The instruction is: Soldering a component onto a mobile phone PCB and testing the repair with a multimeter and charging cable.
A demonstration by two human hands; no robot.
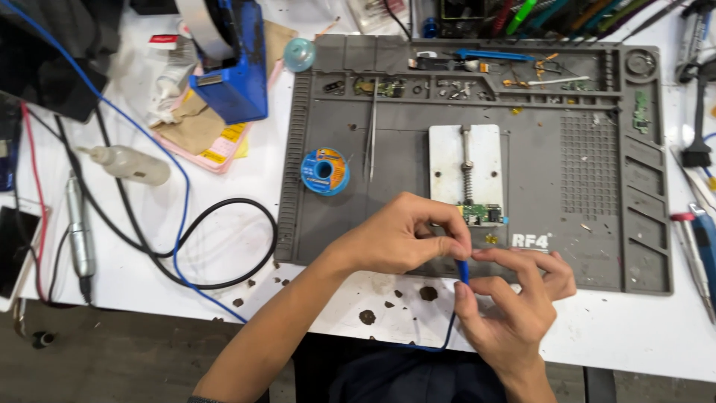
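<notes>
**Both hands pinch a blue tool handle at the near edge of the repair mat**

Head view: left hand [399, 242] curled narrow, thumb and fingertips pinched on the top of a slim blue tool handle with a thin dark cord [463, 270]. Right hand [514, 298] closed on the same handle from below and the right, index finger laid along it, probably to steady it. Handle stands about upright, just near of the small green circuit board [479, 215]; its tip is hidden by the fingers. Cord loops down off the near table edge.

Board sits clamped at the near end of a white metal holder plate with a spring rod [466, 168], likely so it stays put. Plate rests mid-way on the grey silicone work mat with moulded trays [604, 246]. Left of the plate: steel tweezers [372, 130], then a blue spool of braid [325, 171] at the mat's left edge. Far tray holds small loose parts, kept from rolling. Further left on the white table [224, 246]: a clear squeeze bottle [127, 164], looped black cable [224, 239], blue tape dispenser [235, 71].
</notes>
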